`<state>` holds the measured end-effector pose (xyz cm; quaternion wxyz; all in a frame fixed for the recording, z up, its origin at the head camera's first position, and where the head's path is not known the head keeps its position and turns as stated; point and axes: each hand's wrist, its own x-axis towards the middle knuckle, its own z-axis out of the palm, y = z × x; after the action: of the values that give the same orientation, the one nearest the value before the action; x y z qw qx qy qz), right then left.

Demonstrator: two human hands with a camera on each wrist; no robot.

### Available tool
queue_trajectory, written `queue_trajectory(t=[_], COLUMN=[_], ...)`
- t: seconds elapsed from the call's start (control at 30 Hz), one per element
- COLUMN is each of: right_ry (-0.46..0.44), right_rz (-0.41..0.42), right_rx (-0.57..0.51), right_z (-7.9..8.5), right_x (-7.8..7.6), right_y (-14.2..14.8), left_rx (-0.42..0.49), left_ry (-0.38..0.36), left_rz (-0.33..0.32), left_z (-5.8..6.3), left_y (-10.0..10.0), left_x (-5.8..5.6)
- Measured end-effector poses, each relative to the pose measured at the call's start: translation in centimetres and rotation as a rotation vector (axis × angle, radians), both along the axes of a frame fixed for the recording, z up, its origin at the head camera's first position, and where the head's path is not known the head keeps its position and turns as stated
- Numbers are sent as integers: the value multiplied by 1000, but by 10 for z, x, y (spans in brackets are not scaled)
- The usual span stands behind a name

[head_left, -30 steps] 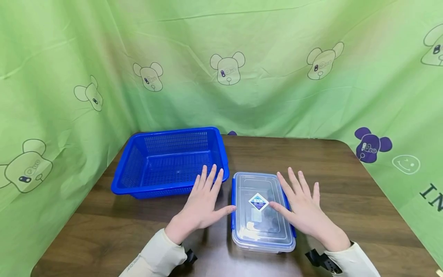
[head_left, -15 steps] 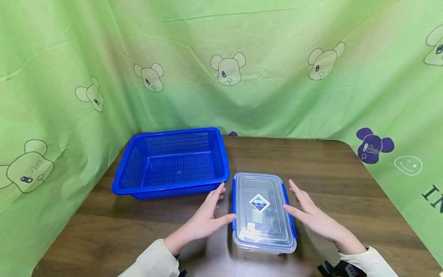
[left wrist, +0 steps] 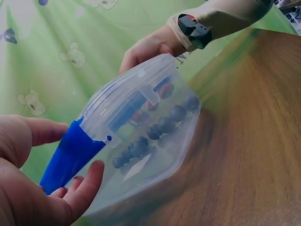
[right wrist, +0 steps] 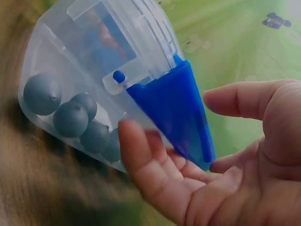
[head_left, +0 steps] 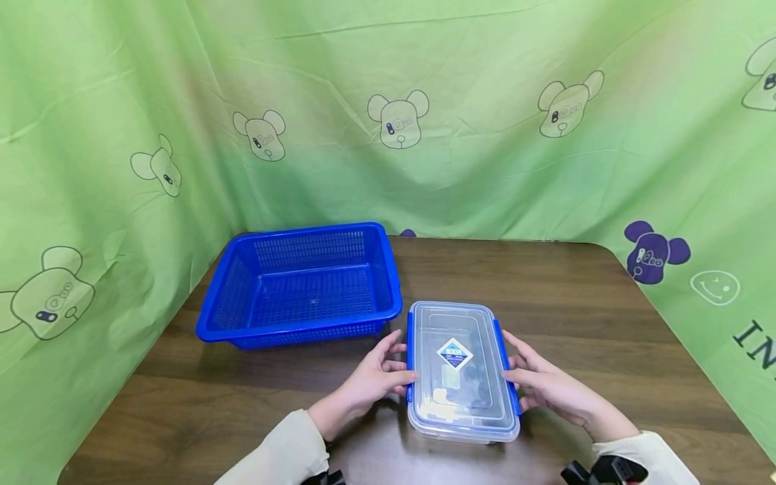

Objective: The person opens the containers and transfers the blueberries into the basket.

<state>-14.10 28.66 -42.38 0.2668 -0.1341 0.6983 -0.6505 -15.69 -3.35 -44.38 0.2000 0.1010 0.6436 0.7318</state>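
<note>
A clear plastic food storage box (head_left: 455, 404) with blue side latches lies on the table, lid on, a diamond sticker on top. My left hand (head_left: 370, 380) holds its left side, thumb at the lid's edge and fingers beneath the blue latch (left wrist: 73, 153). On the opposite side my right hand (head_left: 554, 391) has its fingers curled under the other blue latch (right wrist: 171, 113), thumb close beside the latch's outer face. Through the wall several round grey-blue balls (right wrist: 70, 119) show inside, and reddish round shapes (left wrist: 165, 90) appear higher up.
A blue mesh basket (head_left: 297, 330) with nothing in it stands behind and left of the box. The brown wooden table (head_left: 545, 283) ends at a green curtain (head_left: 473, 182) printed with bear heads. Black wrist straps (head_left: 603, 469) sit at the sleeves.
Both hands, spread flat above the box a second ago, have turned inward and come down to its two sides, where the fingers now curl at the latches. The box has stayed put.
</note>
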Motion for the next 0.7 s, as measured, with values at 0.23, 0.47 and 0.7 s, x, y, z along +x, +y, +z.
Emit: queue_trajectory(t=[0.23, 0.47, 0.7], right_ry=[15, 53, 65], right_rz=[48, 18, -113], right_rx=[-102, -148, -86], right_z=[-7, -10, -8], right_x=[-2, 1, 5], right_y=[10, 9, -1], left_rx=[34, 76, 77], left_ry=[-61, -95, -113], left_rz=[-11, -49, -46], left_z=[0, -1, -1], left_y=[2, 0, 0], left_x=[0, 3, 3])
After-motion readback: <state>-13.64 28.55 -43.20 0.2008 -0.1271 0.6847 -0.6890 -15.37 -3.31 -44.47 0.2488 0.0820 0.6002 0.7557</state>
